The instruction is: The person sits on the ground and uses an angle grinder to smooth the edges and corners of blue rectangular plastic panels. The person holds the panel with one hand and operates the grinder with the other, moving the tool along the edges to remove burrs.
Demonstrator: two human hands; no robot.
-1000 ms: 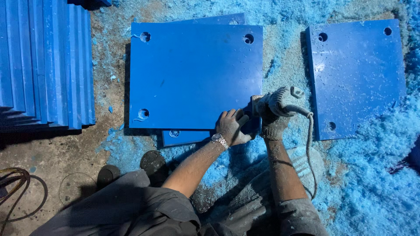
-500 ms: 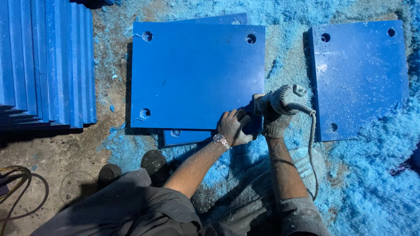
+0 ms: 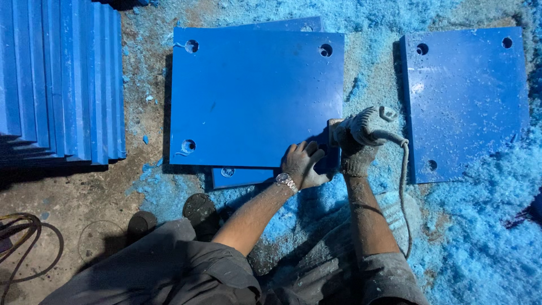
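Hand router at a blue plastic panel's corner.
Right grip [image 3: 357, 151] clenches the router [image 3: 364, 125] (gloved); left grip [image 3: 302, 164] lies spread on the panel [image 3: 254, 96] at 5 o'clock.

The dusty concrete floor [image 3: 84, 192] carried everything, strewn with blue shavings [image 3: 480, 237] thickest to the right of the right hand [image 3: 357, 153]. A blue panel [image 3: 254, 96] lay just beyond the left hand [image 3: 302, 165] atop another, a second blue panel [image 3: 468, 101] right of the right hand. Stacked blue sheets [image 3: 56, 79] stood far left, with cables [image 3: 22, 243] nearer the person.
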